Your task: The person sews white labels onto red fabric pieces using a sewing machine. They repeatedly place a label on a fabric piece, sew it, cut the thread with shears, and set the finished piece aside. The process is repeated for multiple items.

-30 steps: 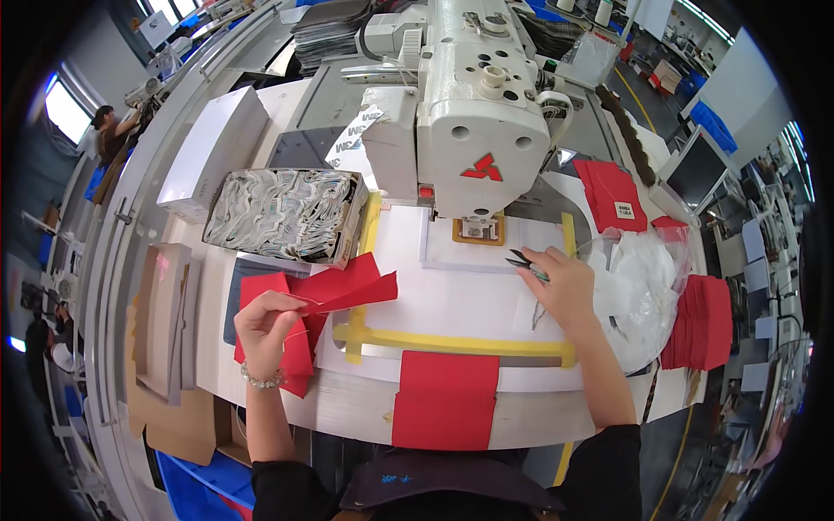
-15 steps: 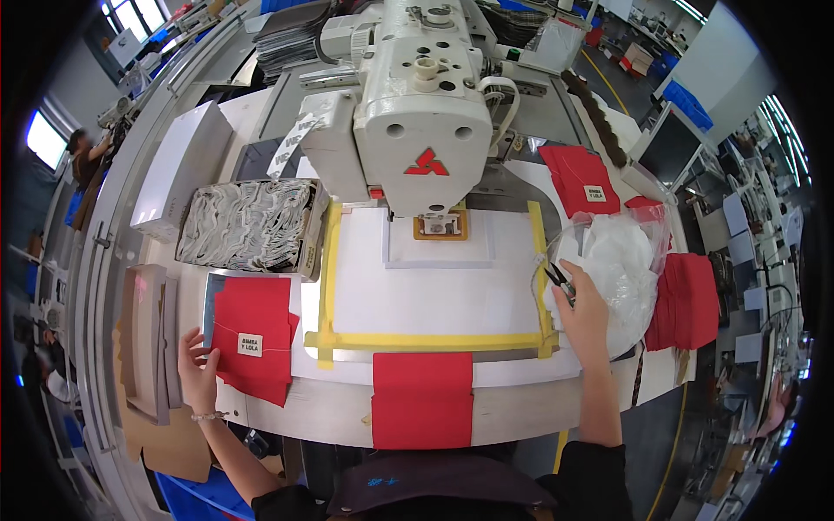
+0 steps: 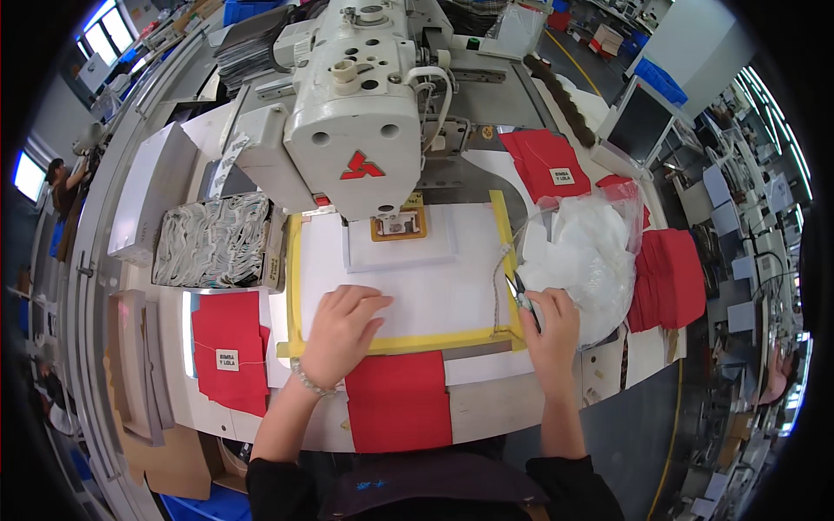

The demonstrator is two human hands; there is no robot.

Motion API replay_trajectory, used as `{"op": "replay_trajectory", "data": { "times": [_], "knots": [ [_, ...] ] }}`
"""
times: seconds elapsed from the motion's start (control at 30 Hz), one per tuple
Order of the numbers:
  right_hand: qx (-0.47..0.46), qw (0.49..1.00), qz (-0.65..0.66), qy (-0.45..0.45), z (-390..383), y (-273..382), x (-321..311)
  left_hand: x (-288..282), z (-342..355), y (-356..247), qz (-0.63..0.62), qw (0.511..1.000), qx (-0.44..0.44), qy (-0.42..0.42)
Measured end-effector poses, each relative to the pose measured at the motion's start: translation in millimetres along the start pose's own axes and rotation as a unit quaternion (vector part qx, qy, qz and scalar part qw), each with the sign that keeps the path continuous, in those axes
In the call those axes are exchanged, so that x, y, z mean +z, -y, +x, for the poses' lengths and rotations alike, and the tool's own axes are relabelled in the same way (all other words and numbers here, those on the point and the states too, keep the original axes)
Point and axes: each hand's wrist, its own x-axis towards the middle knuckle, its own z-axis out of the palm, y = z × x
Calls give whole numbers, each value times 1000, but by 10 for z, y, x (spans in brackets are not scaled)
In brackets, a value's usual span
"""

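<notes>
Holding snips (image 3: 523, 300) in the right grip (image 3: 552, 334), just beside the plastic bag (image 3: 582, 260). Hovering or resting with the left grip (image 3: 341, 334), loosely curled and seemingly empty, over the white sheet (image 3: 417, 295) near the yellow tape (image 3: 413, 342); cannot tell whether touching. Counting as apparently done the labelled red cloth (image 3: 230, 330) at left. Judging as apparently left the red pile (image 3: 400, 404) at the counter's (image 3: 486, 410) front edge, with no label in sight. Unable to tell about the red stack (image 3: 667, 278) at right.

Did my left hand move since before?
Yes, rightward: the left hand was left of the yellow tape frame and now is over its near-left part.
</notes>
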Motion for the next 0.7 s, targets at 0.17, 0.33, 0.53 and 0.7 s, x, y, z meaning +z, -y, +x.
{"op": "replay_trajectory", "data": {
  "times": [0.17, 0.33, 0.53, 0.7],
  "knots": [
    [72, 996, 25, -53, -107, -200, -244, 710, 610, -136, -89, 991, 67, 68],
    [111, 992, 14, -53, -372, -454, -437, 1023, 854, -190, -77, 989, 45, 122],
    [65, 996, 6, -66, -616, -511, -384, 972, 895, -198, -91, 979, 28, 178],
    [-29, 991, 105, -84, -582, -115, -236, 921, 815, -297, -152, 975, -36, 158]
  ]
}}
